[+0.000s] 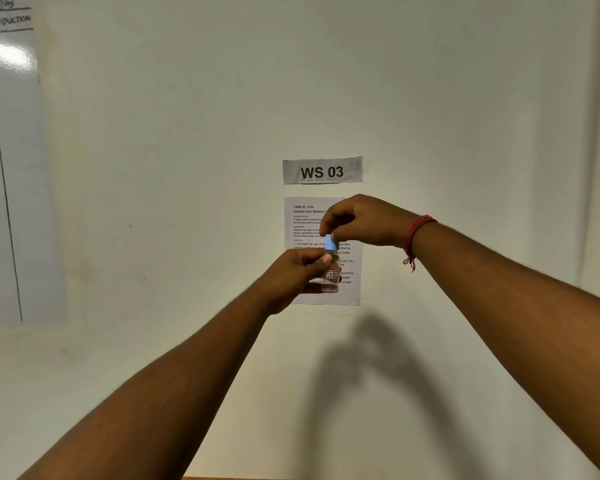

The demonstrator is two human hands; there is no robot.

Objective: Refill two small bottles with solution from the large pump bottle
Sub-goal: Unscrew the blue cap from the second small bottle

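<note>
A small clear bottle [330,280] with a red-bordered label reading "17B" is held up in front of the wall. My left hand [293,275] grips its body from the left, thumb across the neck. A light blue cap [330,242] sits on top of the bottle. My right hand [361,221] pinches that cap from above with thumb and fingertips. A red thread band circles my right wrist. The large pump bottle and a second small bottle are out of view.
A white wall fills the view. A "WS 03" sign [322,170] and a printed task sheet [305,216] are taped behind my hands. A glossy whiteboard sheet [11,168] hangs at the left. A thin strip of wooden edge [229,478] shows at the bottom.
</note>
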